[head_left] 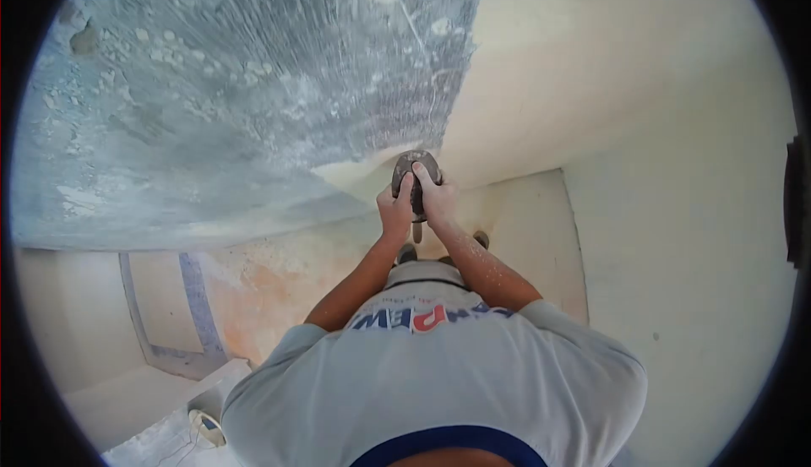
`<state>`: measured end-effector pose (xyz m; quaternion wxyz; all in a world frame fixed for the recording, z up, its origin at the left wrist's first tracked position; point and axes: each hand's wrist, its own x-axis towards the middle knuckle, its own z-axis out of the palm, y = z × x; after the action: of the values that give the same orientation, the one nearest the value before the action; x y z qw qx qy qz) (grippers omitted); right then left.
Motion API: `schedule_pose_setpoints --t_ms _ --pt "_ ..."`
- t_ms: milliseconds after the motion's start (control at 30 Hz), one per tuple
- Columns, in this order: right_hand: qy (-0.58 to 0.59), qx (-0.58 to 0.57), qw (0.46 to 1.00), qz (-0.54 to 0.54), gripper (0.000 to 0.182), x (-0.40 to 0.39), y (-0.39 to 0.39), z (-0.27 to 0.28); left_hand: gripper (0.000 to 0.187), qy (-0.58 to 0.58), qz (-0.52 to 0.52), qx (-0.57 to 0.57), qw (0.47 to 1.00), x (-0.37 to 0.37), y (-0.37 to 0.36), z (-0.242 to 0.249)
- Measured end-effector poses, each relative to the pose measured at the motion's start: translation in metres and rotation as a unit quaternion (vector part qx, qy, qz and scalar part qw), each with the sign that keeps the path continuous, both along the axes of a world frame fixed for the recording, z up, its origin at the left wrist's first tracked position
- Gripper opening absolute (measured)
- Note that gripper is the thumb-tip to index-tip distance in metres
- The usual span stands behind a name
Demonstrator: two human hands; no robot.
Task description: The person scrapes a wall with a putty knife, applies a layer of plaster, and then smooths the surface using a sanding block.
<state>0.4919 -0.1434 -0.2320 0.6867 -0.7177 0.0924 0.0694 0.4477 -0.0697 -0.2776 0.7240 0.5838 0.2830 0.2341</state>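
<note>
Both hands hold a dark, dust-covered rounded tool, which looks like a sander, up against the wall. My left hand is closed on its left side, with the thumb pointing up along it. My right hand grips the right side, its thumb laid over the top, and white dust coats that hand and forearm. Just above the tool, the rough grey-blue wall surface meets a smooth cream area. The tool's working face is hidden.
A shoe shows on the stained floor beyond my shirt. At lower left, a white round item with thin wires lies on a pale dusty surface. A dark object sits at the right edge.
</note>
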Motion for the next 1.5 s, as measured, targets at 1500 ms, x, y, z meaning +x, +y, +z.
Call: schedule_pose_setpoints --t_ms 1500 --pt "-0.028 0.032 0.999 0.019 0.044 0.013 0.005 0.021 0.028 -0.049 -0.044 0.027 0.997 0.008 0.011 0.054"
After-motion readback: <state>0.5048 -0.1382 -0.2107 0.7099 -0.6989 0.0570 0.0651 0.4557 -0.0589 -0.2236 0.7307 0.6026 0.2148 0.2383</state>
